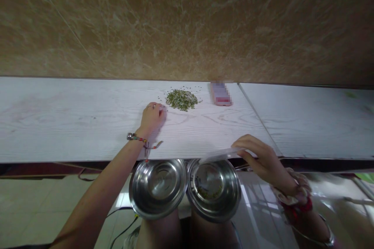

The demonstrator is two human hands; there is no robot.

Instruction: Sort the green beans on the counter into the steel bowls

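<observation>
A loose heap of small green beans lies on the white wood-grain table, with single beans scattered round it. My left hand rests at the heap's left edge, its fingers curled in; whether a bean is between them I cannot make out. My right hand grips a flat, translucent plastic piece between thumb and fingers, over the table's front edge and the far rim of the right steel bowl. Some green beans lie at the bottom of that bowl. Beside it stands the left steel bowl, with no beans visible inside.
A phone, partly blurred out, lies right of the heap. Both bowls sit on my knees just below the front edge of the table. A marbled wall rises behind. Dark cables hang at the lower left.
</observation>
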